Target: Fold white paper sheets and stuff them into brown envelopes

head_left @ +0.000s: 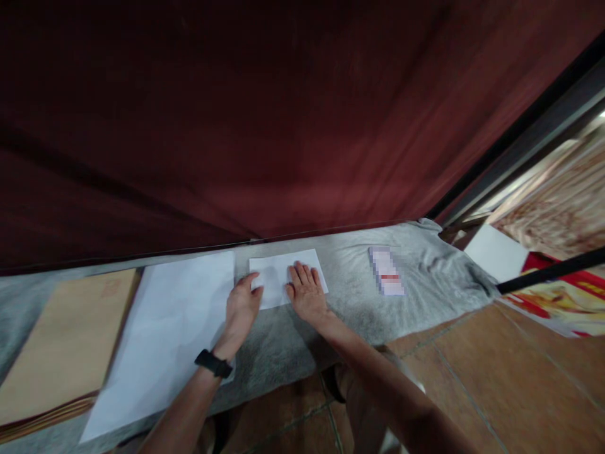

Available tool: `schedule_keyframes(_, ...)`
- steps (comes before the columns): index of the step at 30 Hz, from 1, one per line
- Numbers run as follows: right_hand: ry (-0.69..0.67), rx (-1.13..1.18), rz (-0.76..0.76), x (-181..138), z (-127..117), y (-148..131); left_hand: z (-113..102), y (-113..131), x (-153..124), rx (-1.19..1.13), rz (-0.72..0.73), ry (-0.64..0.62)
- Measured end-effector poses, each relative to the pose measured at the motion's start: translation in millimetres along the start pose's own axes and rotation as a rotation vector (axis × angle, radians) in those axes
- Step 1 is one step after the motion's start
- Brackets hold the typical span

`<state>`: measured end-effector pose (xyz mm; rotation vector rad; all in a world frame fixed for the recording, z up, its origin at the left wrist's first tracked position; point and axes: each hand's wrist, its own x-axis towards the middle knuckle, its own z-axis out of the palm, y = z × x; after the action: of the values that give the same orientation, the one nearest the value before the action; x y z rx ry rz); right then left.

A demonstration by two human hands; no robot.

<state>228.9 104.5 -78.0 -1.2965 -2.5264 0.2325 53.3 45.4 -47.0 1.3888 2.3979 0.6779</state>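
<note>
Head view, right fingers [301, 272] spread, touching paper [271, 277]

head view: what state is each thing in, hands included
small white paper: flat, under the right hand
left hand: thumb and forefinger apart, at the paper's left edge
right hand: open, palm down
large white paper: spread flat
brown paper stack: lying flat
black wristband: fastened
grey cloth: spread out, wrinkled at the right end
</note>
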Motion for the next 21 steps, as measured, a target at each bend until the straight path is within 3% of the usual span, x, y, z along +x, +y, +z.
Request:
schedule_keyframes(5, 0.01, 0.016, 0.015, -1, -2, -1, -1, 1, -11, 0.094, 0.071, 0.11)
schedule_keyframes(9, 0.006, 0.02, 0.01, 0, -2, -2, 13, 6, -23, 0.137, 0.341, 0.236)
schedule_keyframes(12, -0.005, 0.016, 0.004, 0, -1, -1, 33, 8, -27, 0.107, 0.495, 0.15)
schedule_keyframes(15, -0.01, 0.013, 0.005, 0, 0, -1, 49, 7, -30, 0.189, 0.54, 0.063)
schedule_keyframes(21, -0.002, 0.005, 0.028, 1, -1, 9, 49, 6, -36, 0.332, 0.535, 0.037)
